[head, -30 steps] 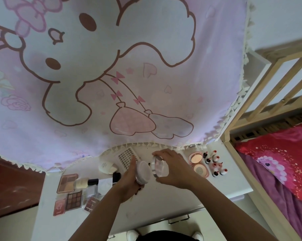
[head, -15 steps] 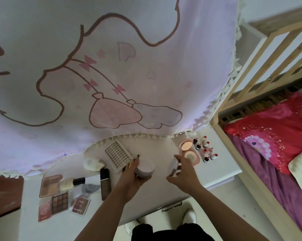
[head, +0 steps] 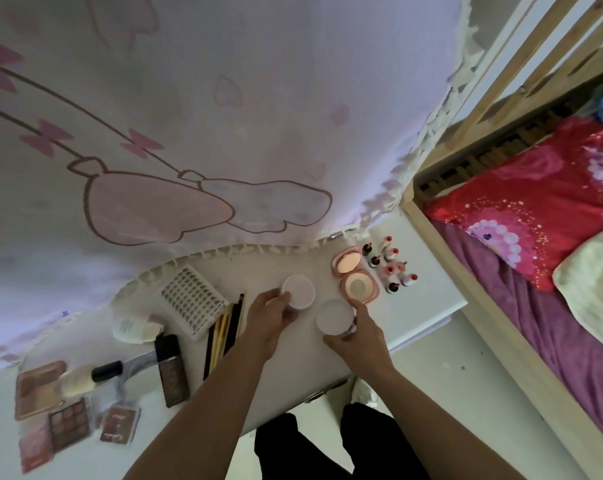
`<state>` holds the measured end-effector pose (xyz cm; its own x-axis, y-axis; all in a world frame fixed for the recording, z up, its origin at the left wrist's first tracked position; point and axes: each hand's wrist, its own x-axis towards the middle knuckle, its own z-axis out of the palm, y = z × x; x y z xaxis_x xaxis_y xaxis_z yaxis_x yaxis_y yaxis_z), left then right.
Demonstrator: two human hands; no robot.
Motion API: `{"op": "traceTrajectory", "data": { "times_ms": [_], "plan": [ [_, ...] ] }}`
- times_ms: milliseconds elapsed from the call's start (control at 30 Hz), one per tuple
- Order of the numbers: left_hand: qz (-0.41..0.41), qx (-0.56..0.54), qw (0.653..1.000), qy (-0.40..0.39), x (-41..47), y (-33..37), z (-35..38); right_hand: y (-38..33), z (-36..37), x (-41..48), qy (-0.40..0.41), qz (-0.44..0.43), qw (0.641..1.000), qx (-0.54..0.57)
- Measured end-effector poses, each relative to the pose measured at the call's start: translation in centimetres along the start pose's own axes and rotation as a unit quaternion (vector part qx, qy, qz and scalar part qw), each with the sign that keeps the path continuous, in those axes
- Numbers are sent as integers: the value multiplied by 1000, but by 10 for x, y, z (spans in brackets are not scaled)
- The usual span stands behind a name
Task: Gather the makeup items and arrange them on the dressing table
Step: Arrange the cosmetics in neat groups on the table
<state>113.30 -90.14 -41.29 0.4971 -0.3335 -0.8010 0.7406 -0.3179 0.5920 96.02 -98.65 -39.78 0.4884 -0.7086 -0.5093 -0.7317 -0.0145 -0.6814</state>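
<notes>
On my feed the cartoon-print curtain [head: 224, 133] hangs over the far edge of the counter [head: 293, 368], and I cannot see what lies behind it. The left hand [head: 269, 317] covers the near side of the white jar [head: 300, 291]. The right hand [head: 359, 337] hides the underside of a white round piece [head: 333, 315]; lid or second jar, I cannot tell. The small red-tipped bottles [head: 391, 270] are too small to identify. At lower left the eyeshadow palette [head: 68, 424] is smeared, and the pink sachet [head: 118, 424] has unreadable lettering. The bed [head: 501, 323] and its pale pillow [head: 591, 285] run off the right edge.
</notes>
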Motion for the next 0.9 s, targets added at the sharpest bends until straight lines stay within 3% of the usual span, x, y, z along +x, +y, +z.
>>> {"op": "traceTrajectory", "data": {
  "times_ms": [267,500,700,900],
  "plan": [
    [31,95,993,60,11,3,22,4,11,3,24,6,998,-50],
    [71,213,974,39,-17,9,8,-4,5,-2,14,10,995,-99],
    [165,384,904,93,-53,19,-53,-41,13,-9,-1,-21,994,-108],
    [160,366,896,195,-91,20,-143,-91,60,-16,-83,-108,982,-134]
  ]
}}
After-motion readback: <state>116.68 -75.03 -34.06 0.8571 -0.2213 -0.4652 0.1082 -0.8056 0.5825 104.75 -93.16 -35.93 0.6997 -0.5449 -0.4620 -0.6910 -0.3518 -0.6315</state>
